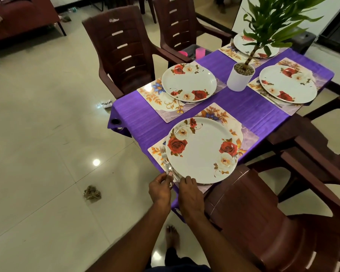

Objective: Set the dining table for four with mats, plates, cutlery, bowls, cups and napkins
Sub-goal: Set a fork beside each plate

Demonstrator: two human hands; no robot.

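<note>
At the lower centre of the frame my left hand [159,190] pinched the handles of the fork [164,156] lying on the mat [156,152] at the nearest plate's [202,152] left edge. My right hand [190,195] rested curled just beside it; I couldn't tell if it held anything.

Glossy plates and shiny cutlery on a cloth-covered counter.
Smooth white plate [202,152]; bright metal fork [163,154]; matt purple cloth [243,107]; moulded brown plastic chair [124,50]; polished floor tiles [47,114].
</note>
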